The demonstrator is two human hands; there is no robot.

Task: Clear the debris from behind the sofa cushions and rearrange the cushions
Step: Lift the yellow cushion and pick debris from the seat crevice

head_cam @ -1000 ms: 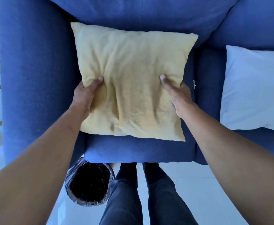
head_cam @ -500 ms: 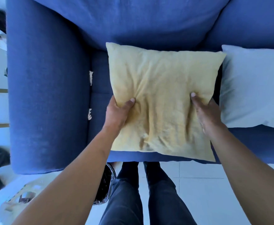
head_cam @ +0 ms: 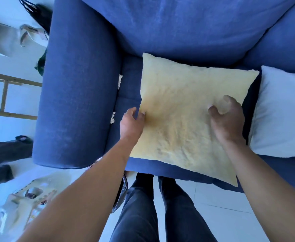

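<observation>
Yellow cushion [head_cam: 187, 116] is laid flat on sofa [head_cam: 76, 95] seat, near white cushion [head_cam: 283, 112]. Left edge of yellow cushion is touched by left hand [head_cam: 132, 124], fingers loosely bent, nothing held. Right hand [head_cam: 228, 119] is seen over right part of yellow cushion, fingers loosely curled, nothing gripped. White debris [head_cam: 116, 100] is seen in gap beside armrest.
</observation>
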